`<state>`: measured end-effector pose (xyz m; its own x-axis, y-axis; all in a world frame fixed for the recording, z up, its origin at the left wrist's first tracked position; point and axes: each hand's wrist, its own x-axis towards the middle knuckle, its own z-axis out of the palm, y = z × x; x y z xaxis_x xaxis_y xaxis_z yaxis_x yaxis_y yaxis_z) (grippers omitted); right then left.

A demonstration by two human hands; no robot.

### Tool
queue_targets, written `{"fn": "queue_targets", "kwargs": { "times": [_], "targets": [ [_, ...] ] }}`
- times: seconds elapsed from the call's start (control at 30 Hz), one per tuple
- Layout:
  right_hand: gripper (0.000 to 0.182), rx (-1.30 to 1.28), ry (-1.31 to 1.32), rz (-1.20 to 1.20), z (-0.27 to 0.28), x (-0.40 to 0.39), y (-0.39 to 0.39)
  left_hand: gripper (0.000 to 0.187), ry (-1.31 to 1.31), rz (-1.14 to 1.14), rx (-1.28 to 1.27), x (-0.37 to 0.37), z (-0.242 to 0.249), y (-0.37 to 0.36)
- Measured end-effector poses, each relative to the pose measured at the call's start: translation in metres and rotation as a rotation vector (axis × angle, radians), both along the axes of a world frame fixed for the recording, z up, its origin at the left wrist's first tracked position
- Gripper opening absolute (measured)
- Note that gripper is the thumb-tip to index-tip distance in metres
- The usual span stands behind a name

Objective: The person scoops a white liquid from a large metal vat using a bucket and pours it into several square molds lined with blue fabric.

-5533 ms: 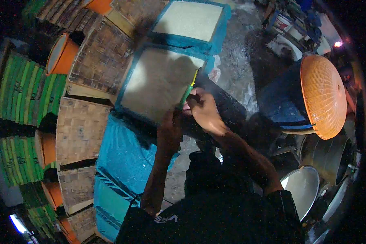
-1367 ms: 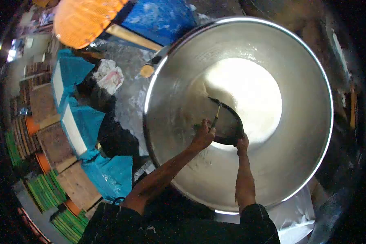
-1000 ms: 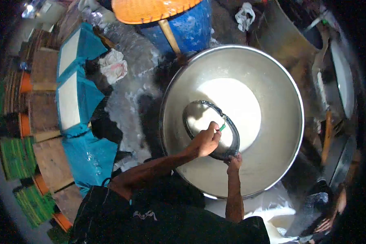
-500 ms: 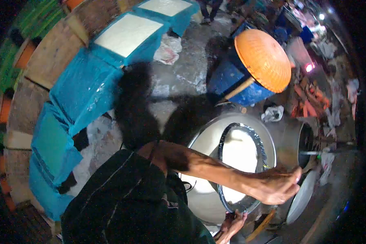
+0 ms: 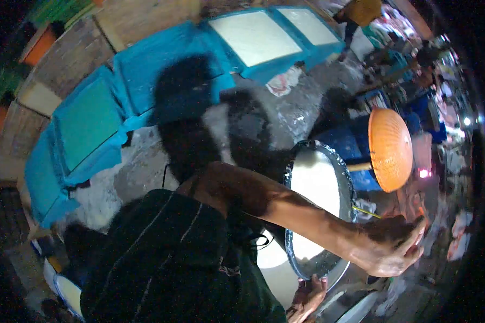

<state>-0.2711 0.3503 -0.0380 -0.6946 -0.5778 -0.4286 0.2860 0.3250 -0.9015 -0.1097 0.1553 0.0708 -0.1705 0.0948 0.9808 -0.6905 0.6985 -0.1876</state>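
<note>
I hold a round dark-rimmed pan (image 5: 344, 177) filled with white liquid, tilted and lifted in front of me. My left arm stretches across to its right side, and my left hand (image 5: 394, 248) is closed at the rim, where a thin yellow-green handle (image 5: 367, 212) sticks out. My right hand (image 5: 307, 299) grips the pan's lower edge from below, partly cut off by the frame. My dark shirt hides the lower left of the view.
Blue cloth-lined moulds of white curd (image 5: 255, 37) stand at the top, cloth-covered ones (image 5: 86, 124) at the left. An orange basket (image 5: 389, 148) lies on a blue barrel (image 5: 346, 144). Wet concrete floor (image 5: 291, 116) lies between. Woven trays (image 5: 54, 54) are stacked top left. People stand at the far right.
I scooped the pan full from the big steel basin and lifted it. My view has swung left toward the blue moulds, and the basin has dropped almost out of sight.
</note>
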Motion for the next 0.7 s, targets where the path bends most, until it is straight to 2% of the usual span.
{"fn": "queue_targets", "kwargs": {
  "times": [0.03,0.13,0.17,0.2,0.27,0.3,0.33,0.4,0.47,0.57,0.6,0.63,0.67,0.7],
  "targets": [
    [0.027,-0.056,-0.005,0.181,-0.012,0.0,-0.007,0.055,0.008,0.049,0.032,0.018,-0.002,-0.002],
    [0.027,-0.069,-0.139,0.286,-0.04,0.014,-0.035,0.056,-0.143,0.229,0.149,0.049,-0.018,0.0],
    [0.031,-0.088,-0.131,0.306,-0.06,0.008,-0.042,0.048,-0.018,-0.242,0.561,0.055,-0.027,-0.002],
    [0.031,-0.087,-0.144,0.338,-0.07,0.01,-0.054,0.042,-0.005,-0.274,0.61,0.072,-0.03,-0.004],
    [0.038,-0.02,-0.147,0.426,-0.03,0.067,-0.093,0.031,-0.065,-0.09,0.526,0.145,-0.002,-0.008],
    [0.039,0.033,-0.08,0.488,-0.043,0.089,-0.124,0.026,-0.04,-0.027,0.535,0.179,0.0,-0.018],
    [0.039,-0.019,-0.124,0.586,-0.068,0.115,-0.15,0.027,0.156,-0.109,0.616,0.2,-0.031,-0.034],
    [0.038,-0.049,-0.098,0.664,-0.099,0.137,-0.173,0.021,0.399,-0.438,0.841,0.238,-0.042,-0.042],
    [0.037,-0.048,-0.059,0.767,-0.097,0.161,-0.188,0.024,0.543,-0.552,1.311,0.271,-0.029,-0.038],
    [0.041,0.083,0.059,0.859,-0.102,0.185,-0.212,0.029,0.69,-0.424,1.368,0.303,-0.045,-0.052],
    [0.039,-0.031,-0.016,0.957,-0.111,0.203,-0.223,0.029,0.722,-0.36,1.356,0.315,-0.052,-0.056],
    [0.035,-0.027,0.04,0.915,-0.109,0.212,-0.225,0.025,0.755,-0.375,1.349,0.327,-0.057,-0.059],
    [0.031,-0.023,0.097,0.873,-0.092,0.239,-0.224,0.02,0.539,-0.194,1.158,0.335,-0.074,-0.063],
    [0.031,-0.019,0.101,0.881,-0.093,0.249,-0.23,0.018,0.502,-0.152,1.147,0.343,-0.087,-0.068]
  ]
}}
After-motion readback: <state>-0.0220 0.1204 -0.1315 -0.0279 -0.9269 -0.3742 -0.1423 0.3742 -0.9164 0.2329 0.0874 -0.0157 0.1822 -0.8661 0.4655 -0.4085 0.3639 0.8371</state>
